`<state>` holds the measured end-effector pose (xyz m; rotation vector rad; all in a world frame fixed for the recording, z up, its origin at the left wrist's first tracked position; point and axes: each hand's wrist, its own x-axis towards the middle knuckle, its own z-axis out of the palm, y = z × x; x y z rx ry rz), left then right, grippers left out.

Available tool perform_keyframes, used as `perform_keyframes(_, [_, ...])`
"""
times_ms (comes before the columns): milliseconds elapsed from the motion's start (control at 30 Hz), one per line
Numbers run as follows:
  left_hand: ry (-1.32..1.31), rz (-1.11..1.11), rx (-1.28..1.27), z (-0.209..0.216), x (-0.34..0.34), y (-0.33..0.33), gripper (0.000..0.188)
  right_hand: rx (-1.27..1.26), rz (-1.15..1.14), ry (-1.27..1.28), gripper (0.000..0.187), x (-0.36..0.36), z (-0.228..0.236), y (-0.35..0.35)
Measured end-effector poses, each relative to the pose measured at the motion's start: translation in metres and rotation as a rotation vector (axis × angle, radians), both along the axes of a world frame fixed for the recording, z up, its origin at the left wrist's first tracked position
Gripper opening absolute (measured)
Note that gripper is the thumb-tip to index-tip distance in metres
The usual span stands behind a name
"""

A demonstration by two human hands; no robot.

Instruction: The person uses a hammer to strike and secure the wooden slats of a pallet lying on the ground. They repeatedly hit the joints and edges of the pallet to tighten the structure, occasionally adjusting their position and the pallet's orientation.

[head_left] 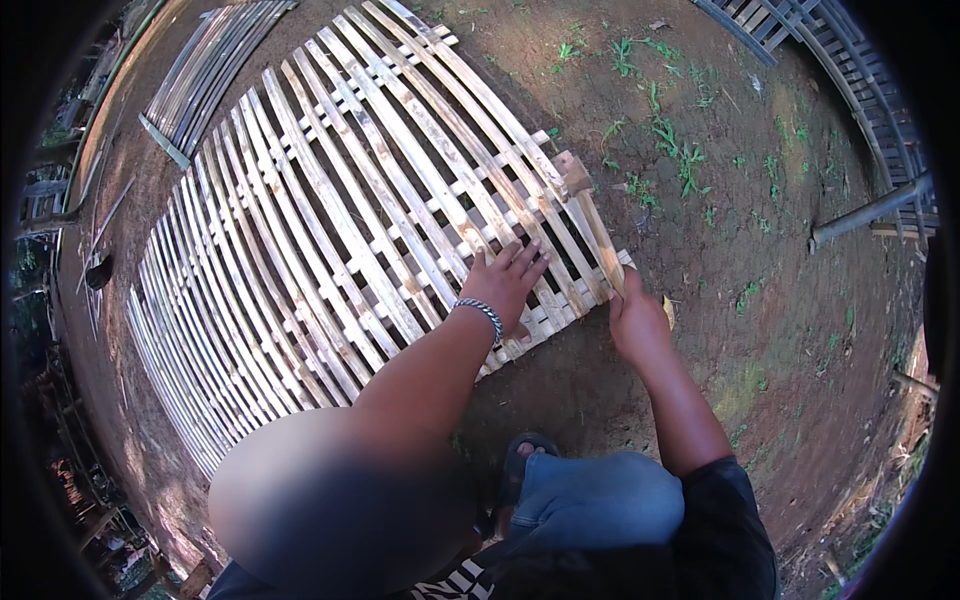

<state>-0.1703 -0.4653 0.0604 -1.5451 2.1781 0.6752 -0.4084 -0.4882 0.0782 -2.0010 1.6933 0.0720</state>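
A large panel of pale bamboo slats (380, 190), laid side by side over crosspieces with gaps between them, lies on the ground before me. My left hand (505, 280) rests on the slats near the panel's close right corner, its fingers spread; a chain bracelet (482, 318) circles that wrist. At the panel's right edge, my right hand (638, 315) is closed round the wooden handle of a hammer (597, 235). The hammer's blocky brown head points away from me, over or beside the outermost slats. Whether it touches them I cannot tell.
Another stack of slats (215, 70) lies at the far left. Slatted bamboo structures (850, 75) and a pole (870, 212) stand at the right. Bare soil (740, 230) with small weeds surrounds the panel. A blurred round shape (340, 490) covers the lower left.
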Motion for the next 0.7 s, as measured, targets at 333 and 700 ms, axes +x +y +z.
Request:
perform_keyframes(333, [0.018,-0.016,-0.009,-0.004,-0.003,0.001,0.131,0.038,0.148,0.357,0.021,-0.014,0.008,-0.063])
perform_keyframes(700, [0.011,-0.013,-0.013,-0.004,-0.001,-0.002,0.13,-0.104,0.254,0.157,0.032,-0.02,-0.004,-0.053])
